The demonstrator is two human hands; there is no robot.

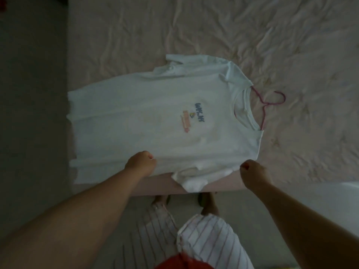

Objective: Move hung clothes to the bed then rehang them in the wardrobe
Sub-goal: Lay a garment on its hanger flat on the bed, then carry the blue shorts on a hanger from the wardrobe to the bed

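A white T-shirt (174, 117) with a small blue and orange print lies flat on the bed (252, 35), collar to the right. A pink wire hanger (272, 101) sits inside it, its hook sticking out of the neck. My left hand (141, 163) is curled at the near side edge of the shirt and grips the fabric. At the near sleeve (192, 181), which hangs over the bed's edge, my right hand (252, 170) is curled and pinches the cloth by the shoulder. The fingertips of both hands are hidden.
The bed is covered with a wrinkled pale pink sheet and its near edge (213, 186) runs just in front of my legs. Dark floor (33, 113) lies to the left. A white surface (330, 200) shows at the lower right.
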